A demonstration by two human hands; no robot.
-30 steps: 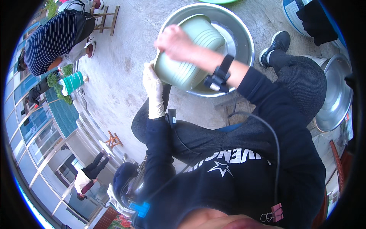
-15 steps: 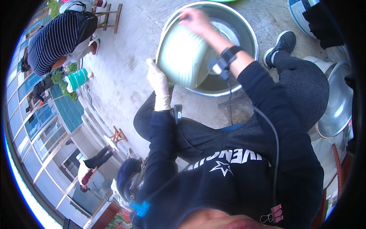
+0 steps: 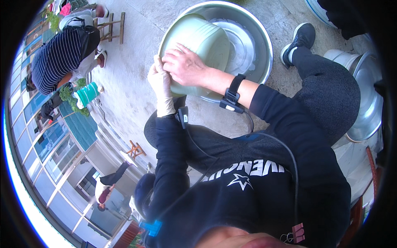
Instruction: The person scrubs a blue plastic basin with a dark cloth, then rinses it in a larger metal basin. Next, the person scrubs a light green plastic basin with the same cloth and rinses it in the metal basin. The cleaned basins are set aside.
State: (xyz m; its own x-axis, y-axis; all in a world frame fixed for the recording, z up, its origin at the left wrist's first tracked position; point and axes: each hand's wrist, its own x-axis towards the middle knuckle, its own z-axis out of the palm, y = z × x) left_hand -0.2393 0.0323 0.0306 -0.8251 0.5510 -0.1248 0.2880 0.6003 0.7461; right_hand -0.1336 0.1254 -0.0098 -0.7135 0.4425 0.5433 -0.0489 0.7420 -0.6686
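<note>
A pale green plastic basin [image 3: 194,35], tilted on its side, leans over the left part of a large round metal basin [image 3: 264,45]. My left hand [image 3: 160,82], in a white glove, is closed on the green basin's near-left rim. My right hand [image 3: 184,66], bare with a strap and small device on the wrist, presses against the green basin's side close to my left hand. Its fingers are curled together, and what may be under them is hidden. Some water shows in the metal basin.
Beyond my right knee lie stacked metal basins [image 3: 364,107]. A blue-rimmed tub [image 3: 320,12] stands far right. At left, a person in a striped top [image 3: 62,53] bends near a wooden stool [image 3: 115,28] and a green bucket [image 3: 87,94]. Another person [image 3: 105,188] is farther off.
My right hand has swept from the green basin's far rim down toward my left hand. The green basin has shifted slightly left and tilted differently, with my left hand still holding its rim.
</note>
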